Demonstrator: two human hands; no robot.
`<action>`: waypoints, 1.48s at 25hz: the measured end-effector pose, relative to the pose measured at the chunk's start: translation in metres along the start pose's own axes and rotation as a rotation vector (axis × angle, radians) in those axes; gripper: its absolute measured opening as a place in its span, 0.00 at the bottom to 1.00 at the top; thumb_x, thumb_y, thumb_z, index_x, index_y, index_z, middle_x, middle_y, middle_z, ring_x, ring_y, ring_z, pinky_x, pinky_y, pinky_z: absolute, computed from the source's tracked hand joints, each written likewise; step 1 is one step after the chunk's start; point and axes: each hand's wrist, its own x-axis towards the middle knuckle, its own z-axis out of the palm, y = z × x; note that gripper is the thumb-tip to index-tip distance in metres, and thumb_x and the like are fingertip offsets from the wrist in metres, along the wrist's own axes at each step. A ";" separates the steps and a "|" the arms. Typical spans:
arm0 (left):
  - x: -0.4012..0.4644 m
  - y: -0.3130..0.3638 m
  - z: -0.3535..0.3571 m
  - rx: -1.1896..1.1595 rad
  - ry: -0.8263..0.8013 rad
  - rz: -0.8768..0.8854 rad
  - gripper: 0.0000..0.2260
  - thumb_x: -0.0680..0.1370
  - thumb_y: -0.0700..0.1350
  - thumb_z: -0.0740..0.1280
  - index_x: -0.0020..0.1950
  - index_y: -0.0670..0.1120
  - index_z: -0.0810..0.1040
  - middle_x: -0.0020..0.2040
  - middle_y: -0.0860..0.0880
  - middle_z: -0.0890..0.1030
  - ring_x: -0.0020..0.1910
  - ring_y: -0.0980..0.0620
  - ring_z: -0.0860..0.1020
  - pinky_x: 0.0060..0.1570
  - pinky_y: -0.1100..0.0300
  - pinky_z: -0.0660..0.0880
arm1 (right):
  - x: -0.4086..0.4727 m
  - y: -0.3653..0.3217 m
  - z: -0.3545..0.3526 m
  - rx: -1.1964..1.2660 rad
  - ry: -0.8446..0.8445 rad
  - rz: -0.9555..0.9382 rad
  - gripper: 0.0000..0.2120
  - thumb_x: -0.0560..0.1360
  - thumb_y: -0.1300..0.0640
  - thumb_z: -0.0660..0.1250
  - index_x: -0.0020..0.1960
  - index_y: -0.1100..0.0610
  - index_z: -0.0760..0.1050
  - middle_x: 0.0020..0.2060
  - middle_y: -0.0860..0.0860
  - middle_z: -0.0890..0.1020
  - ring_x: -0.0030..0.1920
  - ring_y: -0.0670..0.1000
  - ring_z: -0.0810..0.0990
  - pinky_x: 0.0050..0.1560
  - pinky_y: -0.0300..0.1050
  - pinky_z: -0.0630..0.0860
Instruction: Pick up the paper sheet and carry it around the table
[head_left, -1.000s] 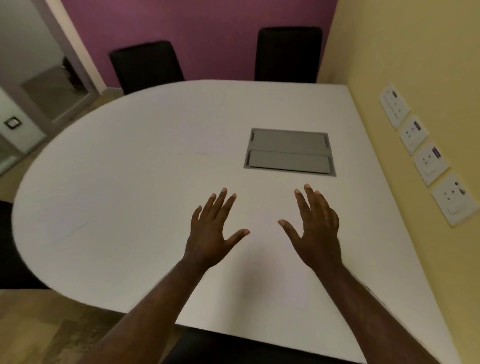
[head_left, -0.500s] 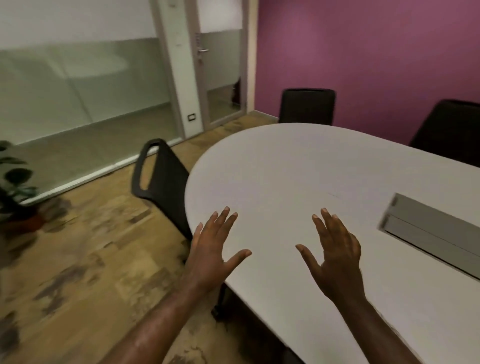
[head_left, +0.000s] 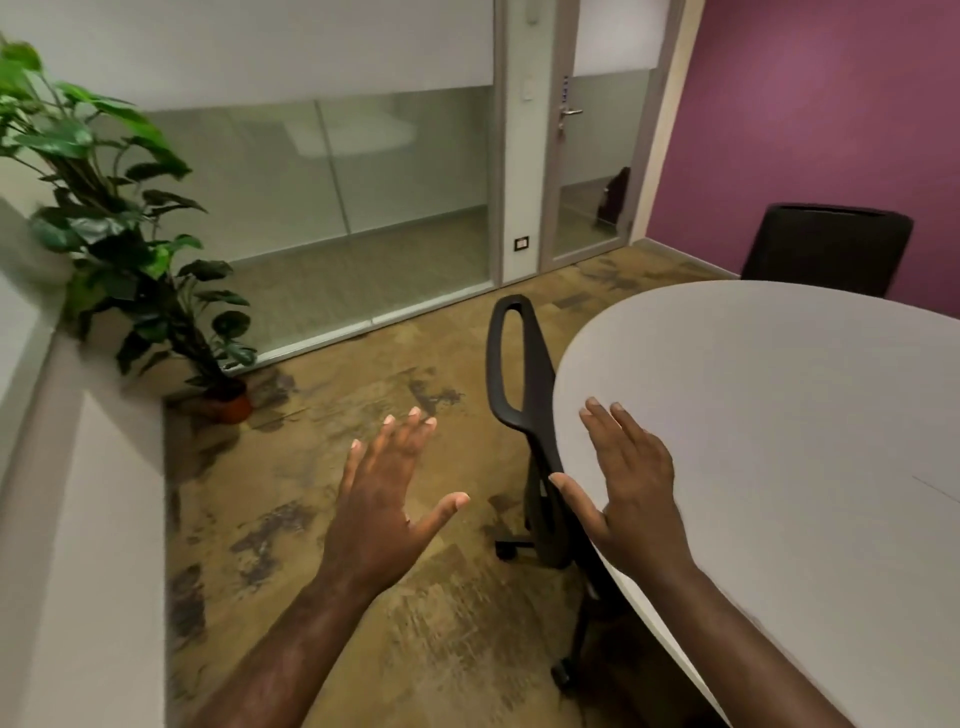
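My left hand (head_left: 384, 499) is held out over the brown patterned floor with fingers straight and spread, holding nothing. My right hand (head_left: 631, 480) hovers over the rounded left end of the white table (head_left: 779, 415), fingers straight, thumb out, also holding nothing. Between the two hands, tucked under the table's edge, stands a black office chair (head_left: 519, 374) seen edge-on. Whether the right hand touches the tabletop I cannot tell.
A potted green plant (head_left: 114, 218) stands in the left corner by a white ledge (head_left: 78, 519). Glass partitions and a glass door (head_left: 597, 156) line the far side. A second black chair (head_left: 826, 249) sits against the purple wall (head_left: 805, 130).
The view has swung left from the table's middle to its rounded end. The grey hatch and wall sockets have left view; the plant, glass wall and door have come in. Both hands stay spread.
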 end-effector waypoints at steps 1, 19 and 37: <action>0.007 -0.017 -0.005 0.009 0.018 -0.021 0.35 0.73 0.70 0.56 0.77 0.58 0.54 0.78 0.59 0.53 0.77 0.58 0.47 0.75 0.46 0.47 | 0.016 -0.008 0.013 0.010 -0.007 -0.028 0.32 0.77 0.38 0.58 0.75 0.53 0.61 0.75 0.49 0.63 0.76 0.52 0.59 0.71 0.57 0.62; 0.253 -0.281 -0.007 0.129 0.138 -0.242 0.34 0.74 0.69 0.58 0.76 0.56 0.57 0.77 0.59 0.56 0.77 0.59 0.50 0.75 0.44 0.50 | 0.378 -0.008 0.274 0.077 -0.128 -0.293 0.33 0.78 0.39 0.55 0.77 0.55 0.57 0.77 0.51 0.59 0.78 0.50 0.52 0.76 0.53 0.50; 0.688 -0.471 0.129 0.031 -0.093 0.193 0.32 0.74 0.68 0.56 0.75 0.54 0.60 0.76 0.56 0.62 0.77 0.57 0.53 0.74 0.50 0.50 | 0.642 0.085 0.473 -0.098 -0.034 -0.012 0.30 0.78 0.41 0.58 0.75 0.55 0.63 0.75 0.51 0.64 0.77 0.51 0.58 0.75 0.56 0.56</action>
